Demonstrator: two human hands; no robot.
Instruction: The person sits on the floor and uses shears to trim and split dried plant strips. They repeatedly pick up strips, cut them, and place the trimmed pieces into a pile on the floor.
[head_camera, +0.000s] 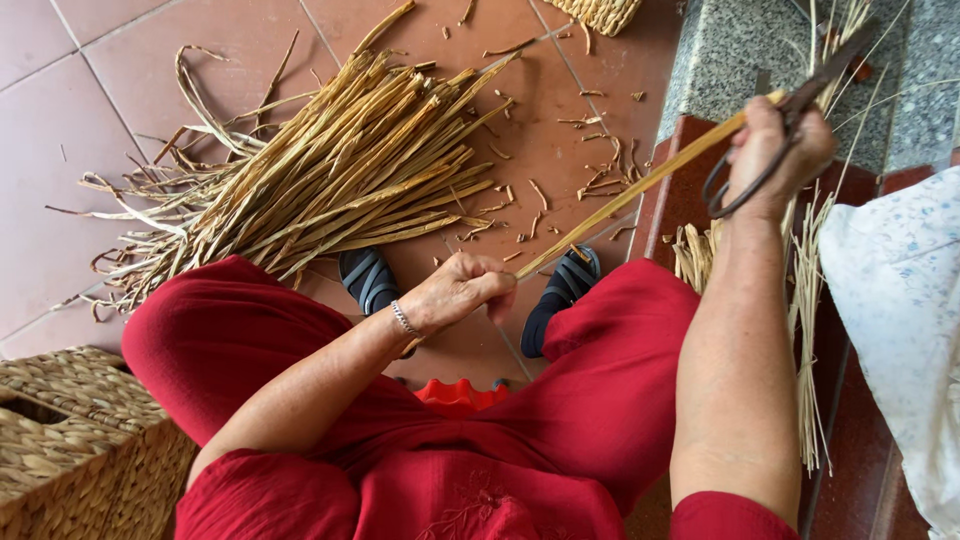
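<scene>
A long dried reed stalk (640, 185) runs diagonally between my two hands. My left hand (462, 290) pinches its lower end above my knees. My right hand (775, 155) is raised at the upper right, gripping dark metal scissors (800, 100) and touching the stalk's upper end. A large pile of dried reed stalks (330, 175) lies on the tiled floor in front of my feet. I wear red clothes and dark sandals (565, 290).
A woven basket (70, 440) stands at the lower left. Another woven piece (600, 12) shows at the top edge. Thin reed strips (805, 330) lie along a stone step at the right, beside a pale floral cloth (900, 300). Cut scraps (600, 170) litter the tiles.
</scene>
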